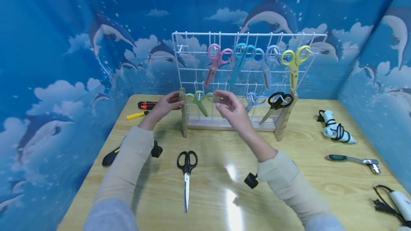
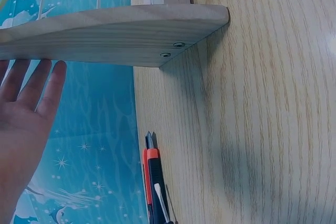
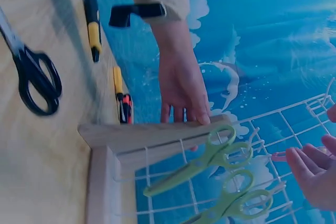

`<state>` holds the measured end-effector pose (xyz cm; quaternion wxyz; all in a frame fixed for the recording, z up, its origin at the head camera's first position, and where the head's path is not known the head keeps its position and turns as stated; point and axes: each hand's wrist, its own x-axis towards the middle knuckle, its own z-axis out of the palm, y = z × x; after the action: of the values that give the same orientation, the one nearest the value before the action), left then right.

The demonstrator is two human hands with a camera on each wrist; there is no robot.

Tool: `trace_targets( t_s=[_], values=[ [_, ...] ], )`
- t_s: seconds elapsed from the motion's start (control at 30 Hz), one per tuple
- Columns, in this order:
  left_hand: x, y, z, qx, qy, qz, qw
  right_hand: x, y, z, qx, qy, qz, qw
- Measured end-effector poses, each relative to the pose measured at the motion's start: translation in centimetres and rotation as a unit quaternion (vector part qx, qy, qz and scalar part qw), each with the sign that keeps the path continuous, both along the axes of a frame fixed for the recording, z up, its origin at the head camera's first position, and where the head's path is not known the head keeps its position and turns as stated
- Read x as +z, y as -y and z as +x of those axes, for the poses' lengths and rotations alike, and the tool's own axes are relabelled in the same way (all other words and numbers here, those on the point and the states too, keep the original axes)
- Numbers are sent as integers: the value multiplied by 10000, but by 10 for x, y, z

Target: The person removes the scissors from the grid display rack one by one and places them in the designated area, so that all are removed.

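Observation:
A white wire rack (image 1: 253, 34) with wooden sides stands at the back of the table, scissors hanging from it. At its left wooden side (image 2: 105, 32), my left hand (image 1: 167, 104) holds on, thumb at the edge and fingers reaching behind. My right hand (image 1: 232, 108) is in front of the lower row, its fingers loosely bent with nothing between them. Beside it hang green scissors (image 1: 199, 104); the right wrist view shows two green pairs (image 3: 197, 163). Pink (image 1: 214, 63), teal (image 1: 239, 63), pale blue (image 1: 265, 65) and yellow scissors (image 1: 293, 67) hang above.
Black-handled scissors (image 1: 187, 174) lie on the table (image 1: 212, 188) in front. More black scissors (image 1: 277, 104) hang lower right. Cutters (image 1: 146, 105) and a yellow-handled tool (image 1: 137, 115) lie left; a glue gun (image 1: 335, 127) and ratchet (image 1: 353, 159) lie right.

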<state>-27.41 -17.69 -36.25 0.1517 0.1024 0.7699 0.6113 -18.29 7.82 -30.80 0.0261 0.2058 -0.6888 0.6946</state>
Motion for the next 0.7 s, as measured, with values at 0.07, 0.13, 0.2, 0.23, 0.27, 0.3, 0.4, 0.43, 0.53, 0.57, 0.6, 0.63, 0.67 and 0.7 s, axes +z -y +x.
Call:
trace_targets(
  t_s=[0.07, 0.13, 0.2, 0.23, 0.27, 0.3, 0.4, 0.43, 0.53, 0.57, 0.6, 0.63, 0.67, 0.7],
  values=[
    [-4, 1, -3, -13, 23, -12, 10000, 7, 1, -8, -71, -214, 38, 9997],
    [-7, 1, -4, 0, 19, -38, 10000, 14, 4, -14, -145, -273, 82, 9995],
    [-9, 2, -5, 68, 31, -47, 10000, 20, 8, -20, -234, -168, 40, 9996],
    [-9, 2, -6, 92, 37, -40, 9999, 23, 10, -22, -286, -81, -38, 9996],
    [-10, 2, -6, 99, 51, -33, 9999, 25, 13, -24, -343, 16, -106, 9994],
    [-10, 2, -6, 117, 60, -39, 9999, 28, 15, -26, -397, 103, -195, 9990],
    [-10, 1, -7, 130, 108, -58, 9998, 33, 21, -29, -481, 293, -582, 9967],
    [-9, 1, -7, 136, 128, -59, 9998, 34, 23, -29, -500, 340, -696, 9957],
    [-5, -1, -4, 136, 200, -62, 9997, 35, 26, -31, -508, 461, -1043, 9922],
    [-3, -1, -2, 134, 218, -55, 9997, 35, 27, -32, -530, 486, -1132, 9910],
    [0, -2, -1, 125, 217, -59, 9997, 35, 27, -33, -534, 469, -1215, 9900],
    [2, -3, 1, 114, 213, -57, 9997, 35, 27, -34, -535, 443, -1274, 9894],
    [5, -3, 3, 93, 198, -62, 9997, 35, 27, -35, -533, 424, -1321, 9889],
    [7, -4, 5, 97, 185, -58, 9998, 35, 27, -35, -542, 408, -1306, 9891]
  ],
)
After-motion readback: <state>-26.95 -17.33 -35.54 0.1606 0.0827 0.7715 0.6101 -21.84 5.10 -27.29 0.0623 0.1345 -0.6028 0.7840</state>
